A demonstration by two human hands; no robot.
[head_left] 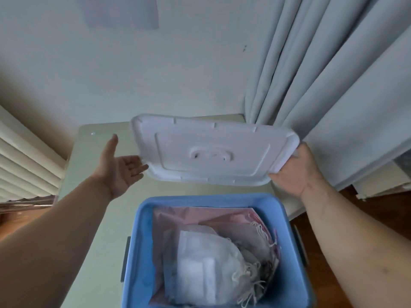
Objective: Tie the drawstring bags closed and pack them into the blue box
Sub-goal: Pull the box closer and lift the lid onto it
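The drawstring bags (200,263) lie packed in the blue box (209,200). Beyond, the right grip (293,172) clasps one corner of the lid (211,152) — the left grip (121,170) is spread, holding nothing. Held one-sided, the lid may tilt and slip.

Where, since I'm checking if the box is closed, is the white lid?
Head view, centre: the white lid is off, held beyond the open blue box, its right edge gripped by the right hand.

Two hands show, one left hand (121,170) and one right hand (295,172). One white lid (213,152), one blue box (142,241), one desk (97,218), one curtain (333,85). Inside the box lies one white bag (200,263); the pink bags (195,215) beneath are too bunched to count.
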